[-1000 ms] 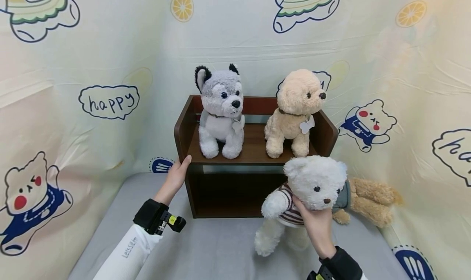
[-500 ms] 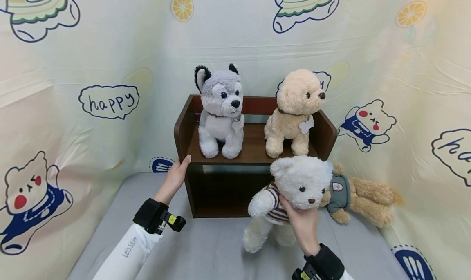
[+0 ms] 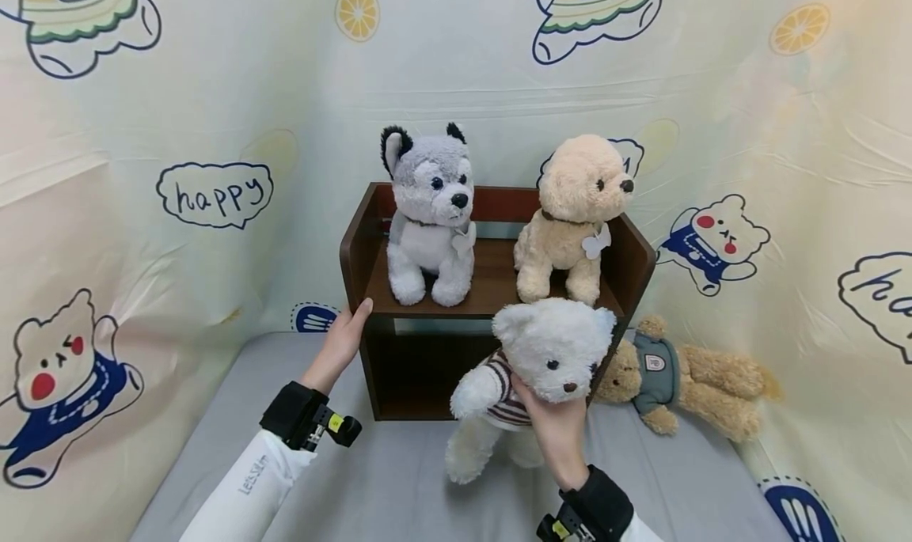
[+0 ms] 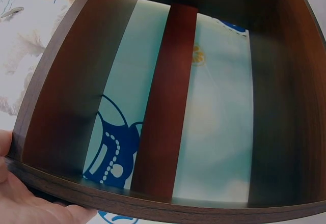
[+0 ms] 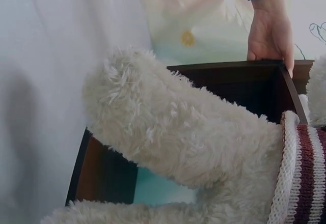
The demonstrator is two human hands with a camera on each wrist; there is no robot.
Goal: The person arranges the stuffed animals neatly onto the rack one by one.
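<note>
With my right hand I hold a white teddy bear in a striped sweater under its chin. It hangs upright before the right part of a brown wooden shelf's lower compartment. My left hand grips the shelf's left side panel at the height of the middle board; the left wrist view shows thumb and fingers around that edge. The bear's furry legs fill much of the right wrist view, which leaves the right hand out. On the top board sit a grey husky plush and a beige dog plush.
A brown teddy bear in a blue-grey shirt lies on its side on the grey cloth, right of the shelf. Printed curtains hang behind and at both sides. The shelf's lower compartment faces me.
My right hand has carried the white teddy bear leftward, from beside the brown bear to in front of the lower compartment. More of the brown bear shows. My left hand stays on the shelf.
</note>
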